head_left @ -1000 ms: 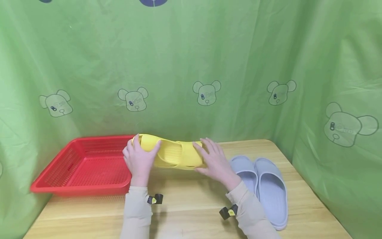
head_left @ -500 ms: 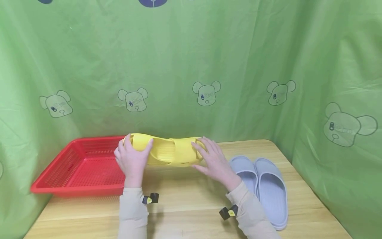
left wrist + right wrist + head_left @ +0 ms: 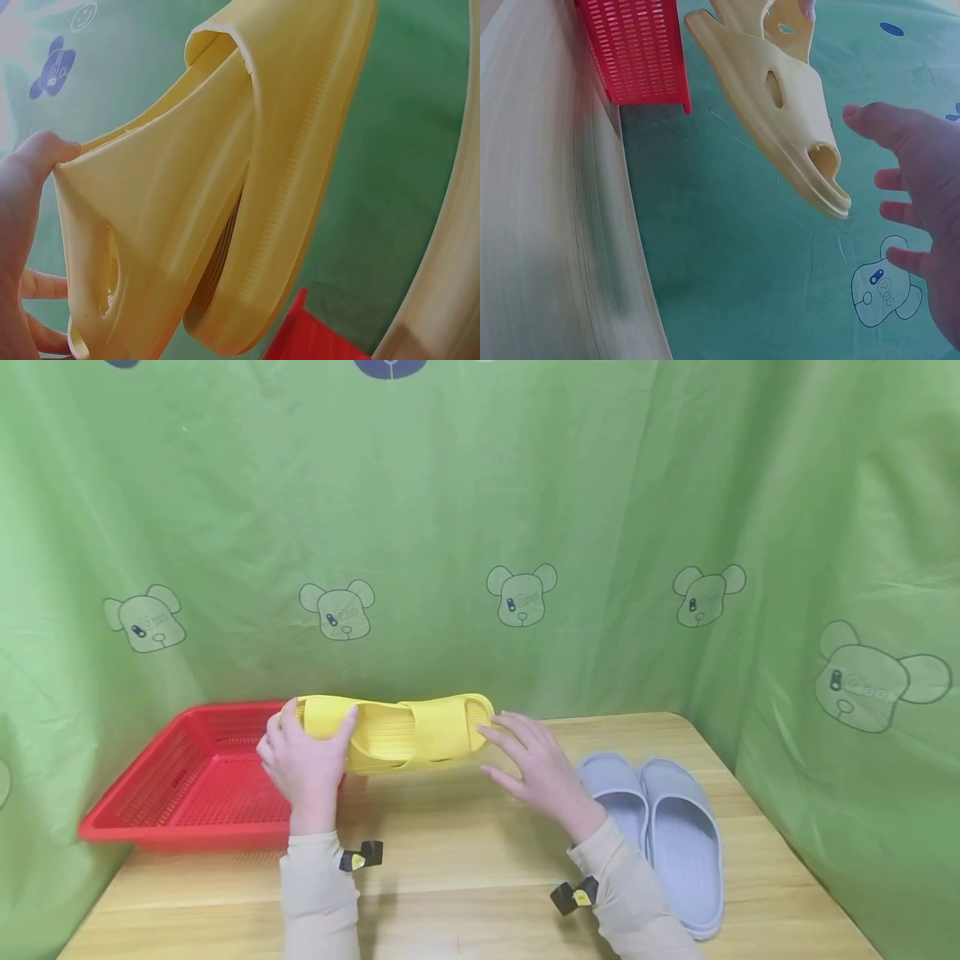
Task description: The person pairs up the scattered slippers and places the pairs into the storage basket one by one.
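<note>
A pair of yellow slippers (image 3: 441, 727), one fitted into the other, hangs sideways above the table. My left hand (image 3: 303, 768) grips the left end, and in the left wrist view its thumb (image 3: 46, 147) presses the strap's edge. The slippers' left end overlaps the right side of the red basket (image 3: 217, 838) in the head view. My right hand (image 3: 538, 770) is at their other end with its fingers spread. From the right wrist, a gap shows between those fingers (image 3: 904, 214) and the toe of the yellow slipper (image 3: 791, 105).
Two pale blue-grey slippers (image 3: 686, 860) stand side by side on the wooden table (image 3: 450, 885) at the right, close to my right forearm. A green curtain (image 3: 435, 510) with bear-like heads encloses the back and both sides.
The left hand has carried the yellow slippers leftward, toward the basket. My right hand has stayed in place, and the slippers' right end has slid out of its fingers.
</note>
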Demonstrator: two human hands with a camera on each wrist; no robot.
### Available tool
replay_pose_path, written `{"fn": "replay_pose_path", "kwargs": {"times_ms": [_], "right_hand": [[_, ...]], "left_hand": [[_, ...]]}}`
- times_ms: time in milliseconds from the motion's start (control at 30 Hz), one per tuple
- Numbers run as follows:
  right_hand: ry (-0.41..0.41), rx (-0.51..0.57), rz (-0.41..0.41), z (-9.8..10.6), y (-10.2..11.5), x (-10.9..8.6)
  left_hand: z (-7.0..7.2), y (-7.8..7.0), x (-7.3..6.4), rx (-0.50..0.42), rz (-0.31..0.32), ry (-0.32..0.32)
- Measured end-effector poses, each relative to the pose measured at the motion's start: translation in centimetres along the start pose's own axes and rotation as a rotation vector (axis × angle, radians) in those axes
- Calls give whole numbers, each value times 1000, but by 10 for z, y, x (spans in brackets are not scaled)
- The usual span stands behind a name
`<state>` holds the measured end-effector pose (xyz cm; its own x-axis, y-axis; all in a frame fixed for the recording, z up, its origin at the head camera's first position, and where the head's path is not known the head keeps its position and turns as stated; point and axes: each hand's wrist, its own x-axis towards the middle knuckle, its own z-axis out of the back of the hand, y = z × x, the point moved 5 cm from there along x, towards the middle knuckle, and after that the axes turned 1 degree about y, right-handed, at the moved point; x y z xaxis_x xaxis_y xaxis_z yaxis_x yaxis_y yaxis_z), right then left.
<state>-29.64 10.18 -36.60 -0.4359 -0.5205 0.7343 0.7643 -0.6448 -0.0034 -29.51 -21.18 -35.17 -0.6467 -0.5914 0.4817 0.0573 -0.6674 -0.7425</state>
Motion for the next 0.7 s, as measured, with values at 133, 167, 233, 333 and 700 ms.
{"fn": "replay_pose_path", "kwargs": {"times_ms": [133,167,233,333,700], "right_hand": [[-28,11,35,0,3,1],[-27,15,37,0,3,1],[-17,22,34,-1,5,1],[2,30,24,-3,6,1],[6,45,53,-8,10,1]], "left_hand": [[6,4,3,-2,11,-28],[8,5,3,-1,15,-31],[10,7,5,2,24,-35],[14,10,6,3,32,-44],[29,21,13,-15,73,-82]]}}
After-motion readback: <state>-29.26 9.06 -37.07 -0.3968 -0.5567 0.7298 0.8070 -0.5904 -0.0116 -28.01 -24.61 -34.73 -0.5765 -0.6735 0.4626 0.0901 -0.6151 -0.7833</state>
